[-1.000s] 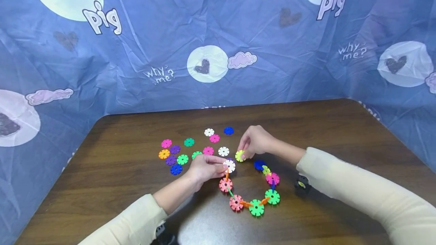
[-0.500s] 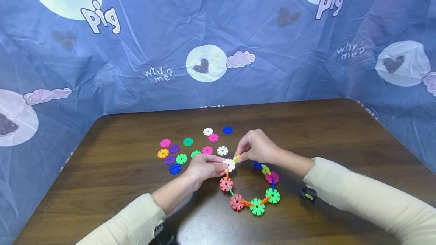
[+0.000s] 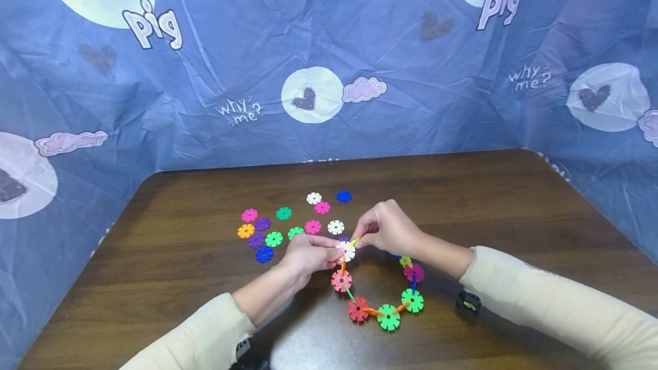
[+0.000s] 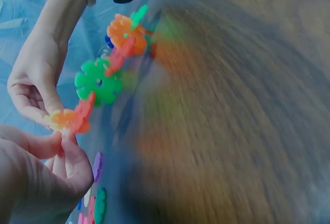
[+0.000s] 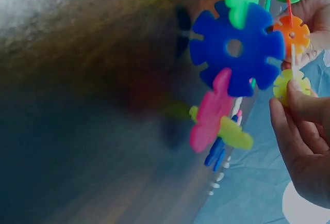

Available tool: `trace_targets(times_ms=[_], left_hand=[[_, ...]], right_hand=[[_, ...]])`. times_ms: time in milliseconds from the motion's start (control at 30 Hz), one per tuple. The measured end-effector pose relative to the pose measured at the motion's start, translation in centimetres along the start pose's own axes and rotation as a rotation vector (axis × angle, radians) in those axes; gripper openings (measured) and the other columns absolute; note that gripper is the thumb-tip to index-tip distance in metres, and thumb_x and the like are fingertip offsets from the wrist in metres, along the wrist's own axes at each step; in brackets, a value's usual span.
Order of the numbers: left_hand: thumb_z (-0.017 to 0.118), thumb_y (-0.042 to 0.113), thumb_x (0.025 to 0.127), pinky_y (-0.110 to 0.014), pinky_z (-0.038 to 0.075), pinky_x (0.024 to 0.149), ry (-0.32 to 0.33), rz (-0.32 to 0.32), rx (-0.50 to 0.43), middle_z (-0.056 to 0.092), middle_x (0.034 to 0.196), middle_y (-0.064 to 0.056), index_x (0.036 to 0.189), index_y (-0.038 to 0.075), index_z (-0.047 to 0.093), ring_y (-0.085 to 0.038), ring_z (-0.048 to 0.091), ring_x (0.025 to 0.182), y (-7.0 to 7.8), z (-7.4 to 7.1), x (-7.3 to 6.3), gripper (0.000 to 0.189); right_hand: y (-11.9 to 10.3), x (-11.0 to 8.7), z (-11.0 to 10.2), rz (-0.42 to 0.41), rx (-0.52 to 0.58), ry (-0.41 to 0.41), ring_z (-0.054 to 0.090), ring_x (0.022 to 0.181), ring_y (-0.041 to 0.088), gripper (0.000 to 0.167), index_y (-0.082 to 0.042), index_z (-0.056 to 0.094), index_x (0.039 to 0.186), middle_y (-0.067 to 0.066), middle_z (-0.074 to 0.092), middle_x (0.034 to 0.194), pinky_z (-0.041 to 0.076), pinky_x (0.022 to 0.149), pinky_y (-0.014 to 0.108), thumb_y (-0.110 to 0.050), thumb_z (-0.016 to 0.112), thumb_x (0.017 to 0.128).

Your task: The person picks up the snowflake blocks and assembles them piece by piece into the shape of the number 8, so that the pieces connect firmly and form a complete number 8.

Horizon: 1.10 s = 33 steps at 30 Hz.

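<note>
In the head view my left hand (image 3: 308, 256) pinches a white notched disc (image 3: 348, 252), the end piece of a curved chain of linked plastic discs. My right hand (image 3: 390, 230) pinches a yellow notched disc (image 3: 355, 241) edge-on at the white one's upper right rim. The right wrist view shows this yellow disc (image 5: 281, 83) facing the camera, thumb and fingers on it, its edge meeting the white piece. From the white disc the chain runs through orange, salmon (image 3: 341, 281) and green (image 3: 388, 317) discs to a magenta disc (image 3: 413, 272). Its far end lies partly hidden behind my right hand.
Loose notched discs lie left of and behind my hands, among them an orange disc (image 3: 245, 231), a blue disc (image 3: 264, 254) and a white disc (image 3: 336, 227). The brown wooden table (image 3: 180, 278) ends at a blue printed cloth (image 3: 329, 147) behind.
My right hand has brought the yellow disc left to the white disc and turned it edge-on. The left hand has stayed in place; the chain has shifted slightly.
</note>
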<state>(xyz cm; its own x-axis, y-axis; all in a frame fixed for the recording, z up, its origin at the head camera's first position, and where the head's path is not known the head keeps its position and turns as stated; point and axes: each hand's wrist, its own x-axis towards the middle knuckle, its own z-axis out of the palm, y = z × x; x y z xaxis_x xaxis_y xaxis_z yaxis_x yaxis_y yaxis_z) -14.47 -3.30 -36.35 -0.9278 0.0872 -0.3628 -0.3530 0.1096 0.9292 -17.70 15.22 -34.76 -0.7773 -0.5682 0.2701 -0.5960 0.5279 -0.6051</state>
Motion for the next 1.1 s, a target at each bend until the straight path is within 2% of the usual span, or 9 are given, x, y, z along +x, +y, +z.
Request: trace_targets(times_ms=[200,333,467,567,700,800,967,1100], left_hand=[[0.065,-0.004,0.086,-0.025,0.061,0.07,-0.111,-0.001,0.06,0.07,0.079,-0.007,0.104,-0.014,0.066,-0.005,0.062,0.062,-0.2,-1.3,0.1,0.021],[0.064,-0.001,0.088,-0.026,0.061,0.074,-0.185,0.022,0.088,0.068,0.074,0.0,0.108,-0.016,0.063,-0.003,0.062,0.064,-0.4,-2.4,0.0,0.025],[0.062,-0.001,0.09,-0.029,0.061,0.078,-0.205,0.014,0.109,0.067,0.076,0.001,0.11,-0.016,0.062,-0.003,0.062,0.067,-0.5,-3.1,0.0,0.026],[0.062,0.0,0.09,-0.03,0.061,0.08,-0.195,-0.002,0.127,0.067,0.079,0.0,0.11,-0.015,0.063,-0.004,0.062,0.068,-0.5,-3.6,-0.1,0.025],[0.061,0.0,0.09,-0.03,0.061,0.08,-0.19,-0.014,0.142,0.068,0.082,-0.002,0.11,-0.015,0.063,-0.005,0.062,0.069,-0.5,-3.9,-0.2,0.025],[0.061,0.0,0.09,-0.028,0.061,0.078,-0.187,-0.018,0.152,0.068,0.084,-0.004,0.11,-0.014,0.063,-0.006,0.062,0.07,-0.4,-4.1,-0.2,0.024],[0.06,-0.002,0.09,-0.022,0.06,0.073,-0.181,-0.015,0.154,0.065,0.081,-0.002,0.109,-0.015,0.062,-0.006,0.06,0.069,-0.2,-4.5,-0.2,0.023],[0.061,-0.003,0.089,-0.021,0.059,0.072,-0.18,-0.01,0.144,0.065,0.08,-0.001,0.108,-0.016,0.062,-0.005,0.06,0.068,-0.2,-4.7,-0.3,0.023]], right_hand=[[-0.1,0.4,0.4,-0.001,0.004,-0.047,0.067,0.066,0.002,0.007,-0.009,0.077,0.074,0.003,0.076,0.074,0.055,0.062,0.013,-0.01,0.084,0.071],[-0.1,1.2,0.5,0.054,0.06,-0.163,0.069,0.068,0.005,0.012,-0.007,0.077,0.081,0.005,0.076,0.08,0.056,0.063,0.014,-0.01,0.083,0.072],[0.3,2.4,0.2,0.122,0.092,-0.293,0.072,0.073,0.014,0.025,-0.001,0.074,0.093,0.013,0.076,0.09,0.058,0.065,0.017,-0.004,0.084,0.07],[0.6,3.2,0.4,0.129,0.003,-0.339,0.07,0.071,0.013,0.028,-0.001,0.073,0.095,0.014,0.075,0.087,0.056,0.064,0.016,-0.005,0.084,0.069],[1.0,3.7,1.2,0.118,-0.142,-0.364,0.061,0.065,0.005,0.024,-0.004,0.074,0.089,0.008,0.072,0.079,0.052,0.06,0.013,-0.011,0.086,0.07],[1.2,3.8,1.6,0.16,-0.193,-0.355,0.057,0.064,0.003,0.023,-0.006,0.073,0.083,0.005,0.07,0.075,0.049,0.06,0.012,-0.014,0.088,0.067],[1.0,3.8,1.5,0.259,-0.17,-0.315,0.055,0.061,0.005,0.026,-0.007,0.068,0.077,0.003,0.066,0.07,0.048,0.057,0.015,-0.014,0.089,0.064],[0.9,3.8,1.3,0.356,-0.036,-0.3,0.06,0.056,0.007,0.019,-0.006,0.068,0.077,0.005,0.07,0.067,0.053,0.055,0.02,-0.006,0.085,0.069]])
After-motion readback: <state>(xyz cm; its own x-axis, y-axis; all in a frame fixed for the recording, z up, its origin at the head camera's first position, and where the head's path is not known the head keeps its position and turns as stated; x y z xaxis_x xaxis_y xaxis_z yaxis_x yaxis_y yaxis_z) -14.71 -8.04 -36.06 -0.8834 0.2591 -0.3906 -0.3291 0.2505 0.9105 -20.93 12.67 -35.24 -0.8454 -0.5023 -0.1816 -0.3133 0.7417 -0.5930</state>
